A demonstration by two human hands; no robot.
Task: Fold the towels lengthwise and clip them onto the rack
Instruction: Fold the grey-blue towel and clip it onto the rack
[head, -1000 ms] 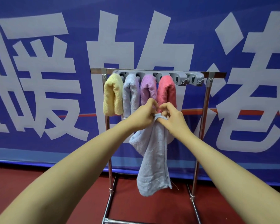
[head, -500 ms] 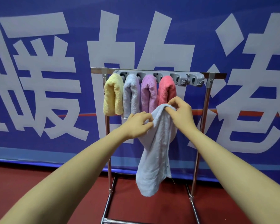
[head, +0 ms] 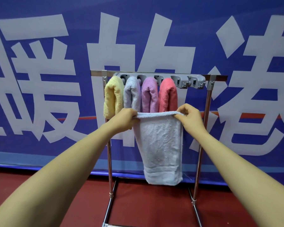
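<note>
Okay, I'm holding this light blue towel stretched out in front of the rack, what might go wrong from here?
1. The light blue towel is held only at its top corners by the left hand and right hand; either pinch might slip.
2. Lifting it may brush the coral towel off its clip.
3. Only the right end of the clip strip looks free.

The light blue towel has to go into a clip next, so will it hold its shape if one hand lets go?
Probably not. The light blue towel hangs limp below the left hand and right hand, so it looks floppy. Its stretched top edge would likely sag.
</note>
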